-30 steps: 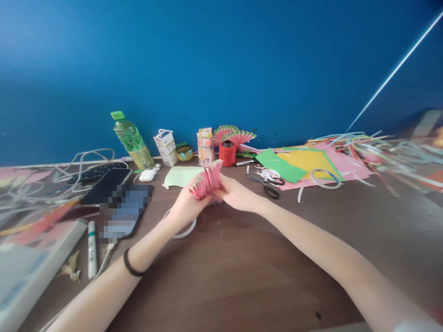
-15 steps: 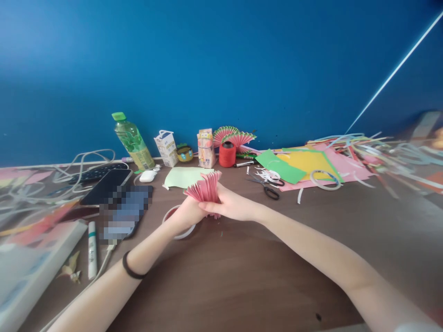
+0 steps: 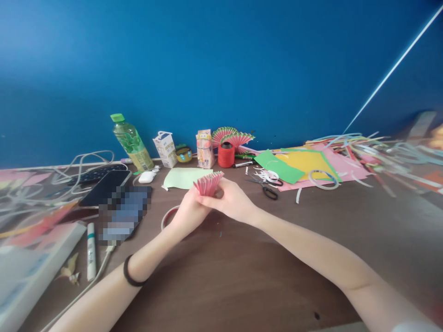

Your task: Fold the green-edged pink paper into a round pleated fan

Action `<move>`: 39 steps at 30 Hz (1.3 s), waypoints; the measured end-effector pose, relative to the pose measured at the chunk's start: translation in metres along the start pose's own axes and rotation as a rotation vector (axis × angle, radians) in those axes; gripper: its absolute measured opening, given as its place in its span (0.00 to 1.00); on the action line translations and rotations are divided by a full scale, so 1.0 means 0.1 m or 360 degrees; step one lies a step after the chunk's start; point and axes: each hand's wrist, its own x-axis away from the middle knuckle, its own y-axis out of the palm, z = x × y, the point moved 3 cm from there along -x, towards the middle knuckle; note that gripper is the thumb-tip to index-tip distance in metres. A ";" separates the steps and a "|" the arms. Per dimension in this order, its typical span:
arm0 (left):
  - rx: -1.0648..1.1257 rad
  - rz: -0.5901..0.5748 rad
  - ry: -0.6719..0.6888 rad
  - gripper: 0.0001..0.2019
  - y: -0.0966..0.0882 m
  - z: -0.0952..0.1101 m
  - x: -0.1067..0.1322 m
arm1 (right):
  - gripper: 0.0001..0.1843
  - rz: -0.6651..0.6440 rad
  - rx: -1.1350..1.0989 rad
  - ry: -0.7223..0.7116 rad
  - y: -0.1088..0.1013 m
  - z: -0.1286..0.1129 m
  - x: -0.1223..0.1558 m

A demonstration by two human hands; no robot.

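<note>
Pink pleated paper (image 3: 208, 184), with a thin greenish edge along its folds, is squeezed between both hands above the desk. My left hand (image 3: 194, 207) wraps round it from the left and below. From the right, my right hand (image 3: 232, 199) presses on it, its thumb lying across the front. The lower part of the pleats is hidden by the fingers. Behind the left hand a tape roll (image 3: 168, 216) lies partly covered. A pale green paper sheet (image 3: 187, 178) rests just beyond the hands.
Scissors (image 3: 269, 192), green paper (image 3: 279, 167) and another tape roll (image 3: 323, 180) lie to the right. A red thread spool (image 3: 226, 156), finished pleated fans (image 3: 238, 137), small cartons (image 3: 205, 150) and a bottle (image 3: 131, 145) line the wall. Phones (image 3: 128, 214) and a marker (image 3: 91, 251) are left.
The pleated paper has turned and been gathered more tightly, so less of it shows and its greenish edge is visible. My left hand has come higher around it; the right thumb has shifted slightly.
</note>
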 end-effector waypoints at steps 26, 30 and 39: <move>-0.1395 -0.0216 0.0425 0.28 0.59 0.01 -0.12 | 0.10 0.0620 -0.0442 0.0581 -0.90 1.24 -0.86; -0.1185 -0.0164 0.0346 0.46 0.58 -0.08 -0.09 | 0.11 0.0619 -0.0164 0.0427 -0.93 1.23 -1.02; -0.1102 -0.0246 0.0455 0.60 0.63 -0.04 0.04 | 0.20 0.0759 0.0337 0.0363 -0.66 0.91 -1.29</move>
